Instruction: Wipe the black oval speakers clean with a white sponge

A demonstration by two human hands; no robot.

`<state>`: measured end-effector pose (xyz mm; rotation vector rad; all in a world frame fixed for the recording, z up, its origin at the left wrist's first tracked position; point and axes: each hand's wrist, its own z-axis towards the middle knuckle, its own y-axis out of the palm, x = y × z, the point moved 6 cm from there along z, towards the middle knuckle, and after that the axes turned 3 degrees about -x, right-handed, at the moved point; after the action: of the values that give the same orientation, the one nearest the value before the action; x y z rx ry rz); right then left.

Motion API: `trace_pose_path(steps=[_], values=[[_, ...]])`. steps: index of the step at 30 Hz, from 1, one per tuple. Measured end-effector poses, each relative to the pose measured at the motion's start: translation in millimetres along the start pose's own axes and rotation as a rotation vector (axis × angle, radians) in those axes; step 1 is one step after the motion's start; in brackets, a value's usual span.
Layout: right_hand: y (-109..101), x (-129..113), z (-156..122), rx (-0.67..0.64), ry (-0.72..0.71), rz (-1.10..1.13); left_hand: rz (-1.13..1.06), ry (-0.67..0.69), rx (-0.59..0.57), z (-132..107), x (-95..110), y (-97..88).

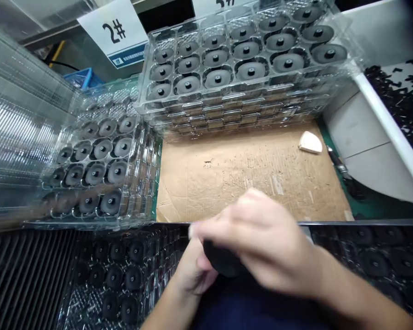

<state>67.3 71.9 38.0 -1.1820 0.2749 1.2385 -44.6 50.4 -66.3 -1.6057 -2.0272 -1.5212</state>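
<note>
In front of my body, just below the workbench edge, my two hands meet around a black round part [223,261]. My left hand [194,268] is closed on it from the left, with the thumb and fingers curled. Over the top and right side of the part lies my right hand [265,233], fingers bent and pressed together, blurred by motion. The fingertips of both hands meet at the left edge of the part. Much of the part is covered by my right hand, so its face cannot be made out.
Stacked clear trays [216,110] of grey round parts stand at the back; another tray stack [120,151] is on the left. A cardboard sheet [227,174] covers the bench. A white block [310,142] lies on it, near a white bin [382,110] with small black pieces.
</note>
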Motion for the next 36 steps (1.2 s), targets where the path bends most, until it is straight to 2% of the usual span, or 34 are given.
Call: trace_pose_path(steps=[3, 4, 6, 9, 12, 15, 18, 25, 29, 32, 34, 36], values=[[-15.7, 53.0, -19.2, 0.211, 0.384, 0.001, -0.136, -0.033, -0.139, -1.5, 2.6, 12.3], [-15.2, 70.5, -31.0, 0.241, 0.512, 0.004, -0.194, -0.027, -0.188, -2.2, 4.0, 15.7], [-0.7, 95.9, -56.0, 0.176, 0.676, 0.037, -0.273, 0.007, -0.267, -3.0, 6.7, 19.3], [36.1, 104.9, -88.7, -0.004, 0.727, 0.106, -0.299, 0.044, -0.316, -2.5, 7.6, 19.1], [64.6, 91.6, -107.0, -0.092, 0.698, 0.180, -0.294, 0.054, -0.331, -1.3, 8.5, 19.5], [76.4, 78.1, -109.8, -0.140, 0.676, 0.226, -0.304, 0.064, -0.374, -1.2, 11.2, 23.5], [75.8, 74.5, -107.0, -0.147, 0.676, 0.229, -0.297, 0.073, -0.404, -2.8, 11.8, 25.8], [65.2, 84.8, -107.9, -0.100, 0.692, 0.174, -0.252, 0.110, -0.421, -8.1, 9.9, 25.4], [40.1, 86.4, -97.5, -0.049, 0.692, 0.124, -0.251, 0.112, -0.429, -8.3, 10.4, 28.1], [3.9, 68.7, -78.5, 0.133, 0.639, 0.061, -0.259, 0.103, -0.434, -9.3, 10.5, 31.0], [-20.8, 47.7, -66.2, 0.299, 0.563, 0.016, -0.261, 0.085, -0.415, -10.4, 8.7, 31.4], [-35.4, 25.4, -55.9, 0.390, 0.464, -0.011, -0.257, 0.071, -0.381, -11.5, 5.6, 29.9]])
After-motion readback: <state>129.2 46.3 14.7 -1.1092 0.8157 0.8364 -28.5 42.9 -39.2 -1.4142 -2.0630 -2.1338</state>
